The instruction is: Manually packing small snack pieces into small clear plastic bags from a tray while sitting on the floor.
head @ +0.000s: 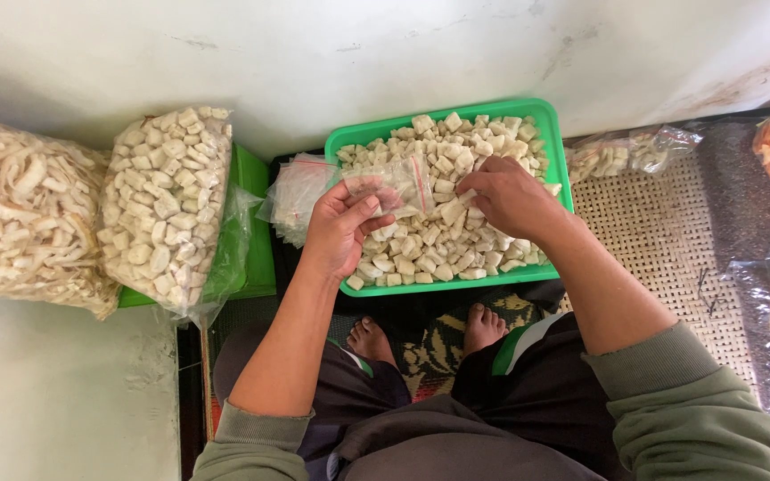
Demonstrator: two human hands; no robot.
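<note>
Green tray (552, 134) remains heaped with pale cracker pieces (443, 240), so most filling appears undone: left hand (339, 227) pinches a small clear bag (389, 183) open above the tray's left side, nearly empty, while right hand (510, 198) curls fingers into the pieces.

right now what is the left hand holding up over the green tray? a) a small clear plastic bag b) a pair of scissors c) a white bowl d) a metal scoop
a, the left hand pinches a small clear plastic bag with a red strip at its mouth, above the green tray of pale square crackers, while the right hand reaches into them.
</note>
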